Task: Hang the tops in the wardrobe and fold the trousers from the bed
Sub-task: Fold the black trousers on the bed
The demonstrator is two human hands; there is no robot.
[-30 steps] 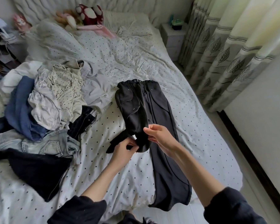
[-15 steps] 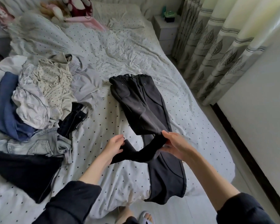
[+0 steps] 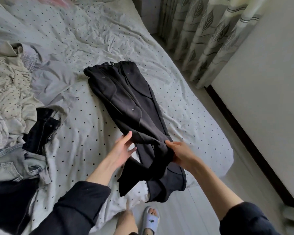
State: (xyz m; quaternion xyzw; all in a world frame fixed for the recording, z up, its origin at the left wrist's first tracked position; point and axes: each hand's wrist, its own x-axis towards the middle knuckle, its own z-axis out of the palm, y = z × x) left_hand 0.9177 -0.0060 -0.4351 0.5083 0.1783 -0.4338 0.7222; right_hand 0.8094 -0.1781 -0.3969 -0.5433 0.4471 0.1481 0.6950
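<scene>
Black trousers (image 3: 126, 97) lie lengthwise on the dotted bedsheet (image 3: 85, 126), waistband at the far end, leg ends hanging over the near edge of the bed. My right hand (image 3: 180, 153) grips a bunched fold of the leg fabric near the knees. My left hand (image 3: 122, 148) is beside the left leg with straight fingers, fingertips touching the cloth. A pile of other clothes lies at the left: a cream dotted top (image 3: 8, 92), pale jeans (image 3: 12, 163) and dark garments (image 3: 41, 131).
Patterned curtains (image 3: 210, 31) hang at the right of the bed, with a white wall panel (image 3: 265, 116) and dark skirting beside a narrow strip of floor. My feet in a pale slipper (image 3: 150, 219) stand at the bed's near edge.
The folded-over leg was pulled down and laid flat along the trousers. My left hand let go of the fabric and opened. The view moved closer to the bed.
</scene>
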